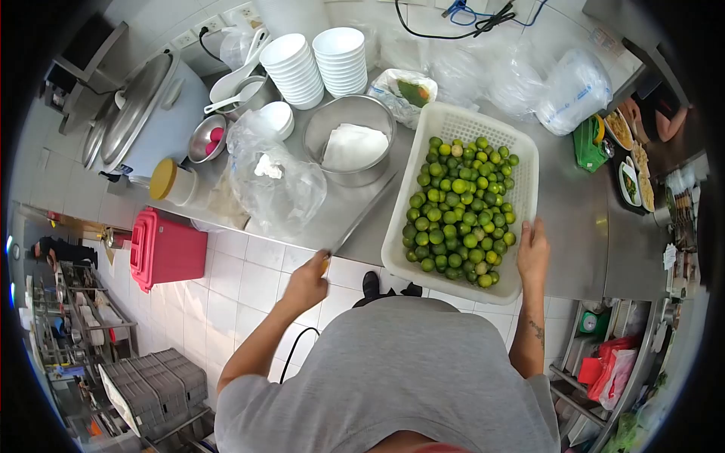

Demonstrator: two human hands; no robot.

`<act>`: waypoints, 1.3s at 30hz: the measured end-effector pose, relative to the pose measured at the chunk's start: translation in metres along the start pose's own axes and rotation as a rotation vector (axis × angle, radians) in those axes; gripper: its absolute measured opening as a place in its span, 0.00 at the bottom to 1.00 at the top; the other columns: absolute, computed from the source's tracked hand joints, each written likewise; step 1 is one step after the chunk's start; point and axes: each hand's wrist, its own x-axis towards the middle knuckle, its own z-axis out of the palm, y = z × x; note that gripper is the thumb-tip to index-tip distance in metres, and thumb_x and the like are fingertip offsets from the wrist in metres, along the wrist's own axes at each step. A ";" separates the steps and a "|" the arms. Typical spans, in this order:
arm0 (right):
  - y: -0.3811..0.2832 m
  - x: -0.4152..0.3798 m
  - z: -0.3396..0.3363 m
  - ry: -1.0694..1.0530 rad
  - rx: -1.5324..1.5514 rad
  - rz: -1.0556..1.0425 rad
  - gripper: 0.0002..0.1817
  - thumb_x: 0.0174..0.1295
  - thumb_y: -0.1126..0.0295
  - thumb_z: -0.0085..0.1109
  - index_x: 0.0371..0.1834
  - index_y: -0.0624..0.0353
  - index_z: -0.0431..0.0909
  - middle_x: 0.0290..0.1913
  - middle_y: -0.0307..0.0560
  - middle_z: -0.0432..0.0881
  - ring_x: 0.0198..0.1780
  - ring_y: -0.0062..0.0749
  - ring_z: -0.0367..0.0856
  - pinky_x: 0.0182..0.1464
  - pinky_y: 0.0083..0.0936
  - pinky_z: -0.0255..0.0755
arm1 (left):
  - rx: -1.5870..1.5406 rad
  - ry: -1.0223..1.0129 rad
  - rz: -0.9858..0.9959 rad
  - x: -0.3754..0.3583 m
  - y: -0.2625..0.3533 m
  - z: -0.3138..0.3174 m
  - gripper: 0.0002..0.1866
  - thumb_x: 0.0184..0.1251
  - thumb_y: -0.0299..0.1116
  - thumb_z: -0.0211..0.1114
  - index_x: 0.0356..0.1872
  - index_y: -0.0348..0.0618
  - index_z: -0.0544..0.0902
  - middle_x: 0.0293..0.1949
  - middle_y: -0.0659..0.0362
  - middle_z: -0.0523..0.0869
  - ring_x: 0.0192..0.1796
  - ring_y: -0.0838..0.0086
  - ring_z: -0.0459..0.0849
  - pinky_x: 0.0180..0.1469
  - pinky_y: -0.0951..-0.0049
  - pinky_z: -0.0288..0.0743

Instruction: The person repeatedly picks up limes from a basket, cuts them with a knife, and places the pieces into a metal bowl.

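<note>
My left hand (306, 283) is closed around the handle of a knife (362, 217), its long blade angled up and away over the counter's front edge. On the right, my right hand (533, 249) grips the side rim of a white plastic basket (521, 151). Small green limes (453, 208), some yellowish, fill much of that basket, which reaches slightly past the counter edge. Behind the knife stands a steel pot (349, 175) with a folded white cloth (355, 147) in it. A clear plastic bag (291, 200) lies left of the blade.
Stacked white bowls (340, 60) stand at the back of the steel counter (570, 241). A large lidded container (162, 106) and a yellow-lidded tub (174, 183) are at left. Below sits a red bin (170, 249). At far right, another person's arm (672, 124) is near plated food (628, 181).
</note>
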 end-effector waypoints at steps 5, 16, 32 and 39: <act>0.003 0.007 0.002 0.024 0.115 -0.084 0.24 0.74 0.62 0.49 0.63 0.72 0.70 0.44 0.72 0.83 0.47 0.57 0.85 0.47 0.35 0.76 | -0.223 0.064 -0.174 -0.054 -0.045 -0.032 0.23 0.57 0.22 0.60 0.57 0.39 0.77 0.31 0.51 0.84 0.32 0.65 0.82 0.40 0.68 0.77; -0.135 0.037 0.024 -0.037 -0.067 -0.970 0.20 0.61 0.69 0.61 0.57 0.62 0.75 0.57 0.58 0.75 0.60 0.53 0.73 0.62 0.43 0.67 | -0.651 0.002 -0.310 -0.046 -0.028 -0.052 0.04 0.63 0.26 0.60 0.30 0.37 0.79 0.17 0.65 0.73 0.17 0.84 0.70 0.19 0.80 0.63; -0.172 -0.006 0.118 -0.221 0.183 -1.169 0.11 0.58 0.74 0.56 0.45 0.59 0.78 0.43 0.51 0.79 0.51 0.47 0.79 0.60 0.44 0.67 | -0.779 0.322 -0.014 0.091 0.050 -0.051 0.11 0.71 0.32 0.55 0.40 0.32 0.78 0.30 0.55 0.84 0.14 0.77 0.73 0.19 0.76 0.69; -0.097 0.068 0.056 -0.558 -0.105 -0.762 0.14 0.56 0.73 0.59 0.47 0.59 0.78 0.48 0.52 0.79 0.52 0.47 0.76 0.56 0.37 0.71 | -0.500 0.114 -0.001 0.088 0.053 -0.073 0.08 0.68 0.27 0.53 0.39 0.33 0.79 0.29 0.56 0.84 0.19 0.79 0.77 0.24 0.77 0.71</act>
